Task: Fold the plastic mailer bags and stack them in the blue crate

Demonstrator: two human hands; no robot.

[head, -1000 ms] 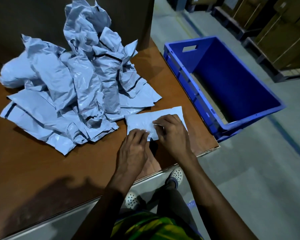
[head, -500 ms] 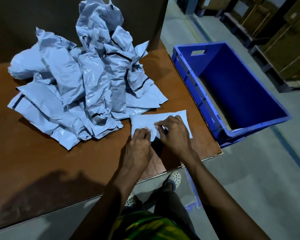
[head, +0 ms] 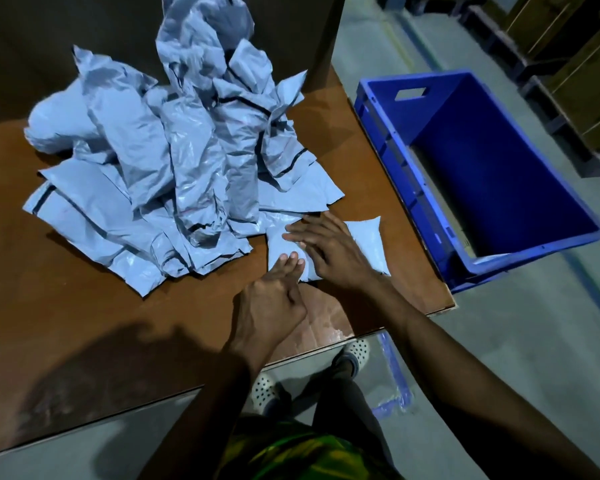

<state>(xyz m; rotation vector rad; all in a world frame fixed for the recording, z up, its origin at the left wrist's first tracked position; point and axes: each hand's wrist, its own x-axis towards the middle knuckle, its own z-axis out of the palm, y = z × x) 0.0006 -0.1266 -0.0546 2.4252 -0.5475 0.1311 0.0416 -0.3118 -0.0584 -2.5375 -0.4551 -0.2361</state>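
Note:
A folded pale grey mailer bag [head: 369, 242] lies flat near the table's right front corner. My right hand [head: 329, 252] rests palm down on it with the fingers spread, pressing it onto the table. My left hand [head: 274, 299] touches the bag's near left edge with its fingertips, fingers held together. A big heap of crumpled grey mailer bags [head: 174, 168] fills the middle of the brown table [head: 84, 323], its edge just behind my right hand. The blue crate [head: 413, 188] stands on the floor right of the table; its visible inside looks bare.
A dark panel rises behind the heap. Wooden pallets and cartons [head: 568, 74] stand on the floor beyond the crate. My feet in white perforated shoes [head: 355, 351] show below the table's front edge, beside blue floor tape [head: 394, 382].
My right hand has opened and slid across the folded bag from pinching its near edge to lying flat on it. My left hand stays at the near left edge. The camera has moved closer.

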